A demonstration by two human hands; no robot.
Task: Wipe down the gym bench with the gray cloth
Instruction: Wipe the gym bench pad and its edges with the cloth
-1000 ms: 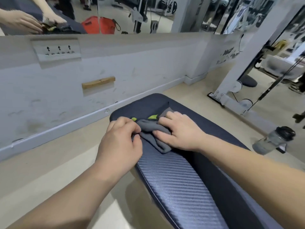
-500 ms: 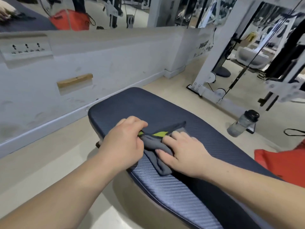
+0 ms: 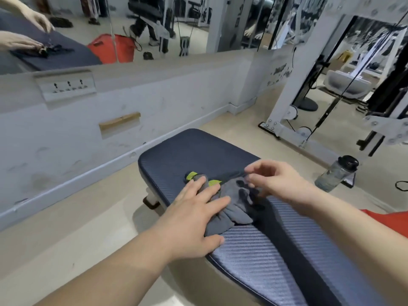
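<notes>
Head view looks down on a gym bench (image 3: 198, 151) with dark blue ribbed padding. On its middle lies the gray cloth (image 3: 234, 206), crumpled into soft folds, with a bright yellow-green patch showing at the end farther from the person. The left hand (image 3: 194, 217) lies flat on the cloth's near-left part, fingers spread and straight, pressing rather than gripping. The right hand (image 3: 280, 184) hovers just above the cloth's right side, fingers loosely curled and apart, holding nothing; its shadow falls on the fabric. Right of the bench, on the beige floor, stands a clear water bottle (image 3: 336, 174) with a black cap. Beyond the bottle rises a white cable machine frame (image 3: 293, 89). Left of the bench runs a scuffed white wall (image 3: 66, 138) bearing a socket strip (image 3: 66, 87).
</notes>
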